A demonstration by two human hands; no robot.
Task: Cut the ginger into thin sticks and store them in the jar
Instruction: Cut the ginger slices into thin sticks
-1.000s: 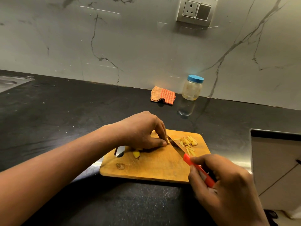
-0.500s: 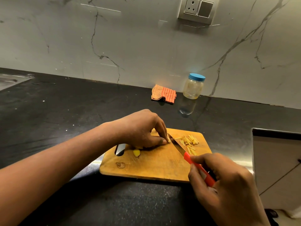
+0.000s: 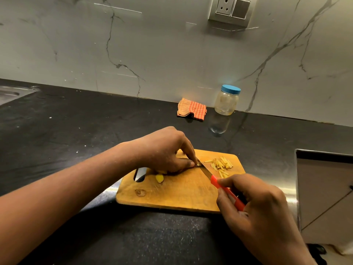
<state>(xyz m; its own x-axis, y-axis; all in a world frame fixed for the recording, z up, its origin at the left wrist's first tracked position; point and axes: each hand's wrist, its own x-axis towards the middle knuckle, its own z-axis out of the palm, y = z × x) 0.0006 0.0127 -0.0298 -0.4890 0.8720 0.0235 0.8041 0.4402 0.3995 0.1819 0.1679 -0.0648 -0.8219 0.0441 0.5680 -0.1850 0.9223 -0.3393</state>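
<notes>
Left hand (image 3: 164,150) holds ginger (image 3: 198,164), right hand (image 3: 257,207) grips knife (image 3: 215,180); jar (image 3: 227,101), cloth (image 3: 191,108) behind board (image 3: 172,194).

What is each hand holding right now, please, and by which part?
The right hand grips the knife by its red handle. The left hand pinches a ginger piece on the cutting board, right beside the blade.

The left hand (image 3: 164,150) covered most of the ginger piece (image 3: 198,164) it pinched; only a pale sliver showed at the fingertips. The right hand (image 3: 257,207) hid the rear of the knife (image 3: 215,181) handle. At 10 o'clock, the picture's edge cut off the sink (image 3: 11,93). The contents of the jar (image 3: 226,102) at 1 o'clock were too hazy to tell.
</notes>
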